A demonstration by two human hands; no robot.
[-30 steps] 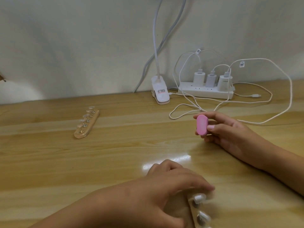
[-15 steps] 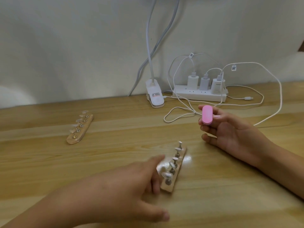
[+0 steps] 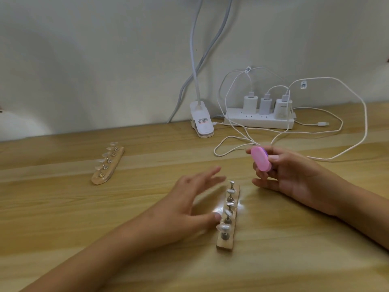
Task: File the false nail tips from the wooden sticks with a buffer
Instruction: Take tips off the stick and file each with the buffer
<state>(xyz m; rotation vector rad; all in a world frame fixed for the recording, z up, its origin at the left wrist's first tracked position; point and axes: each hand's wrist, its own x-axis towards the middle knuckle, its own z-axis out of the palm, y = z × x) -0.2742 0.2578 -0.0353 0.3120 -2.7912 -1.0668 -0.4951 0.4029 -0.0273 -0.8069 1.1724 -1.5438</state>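
Observation:
A wooden stick (image 3: 228, 239) with several false nail tips on metal pegs lies on the table in front of me, pointing away. My left hand (image 3: 189, 201) hovers just left of it, fingers spread, thumb next to a nail tip (image 3: 227, 212). My right hand (image 3: 294, 175) holds a pink oval buffer (image 3: 261, 158) between thumb and fingers, above and to the right of the stick's far end. A second wooden stick (image 3: 108, 167) with clear nail tips lies at the left.
A white power strip (image 3: 259, 121) with three chargers sits against the wall. Its white cables (image 3: 336, 131) loop over the table behind my right hand. A white lamp clip (image 3: 202, 123) stands left of the strip. The wooden table (image 3: 63, 218) spreads all around.
The near stick went from under my left hand to lying straight ahead. My left hand has let go and opened beside it. My right hand with the buffer has barely moved.

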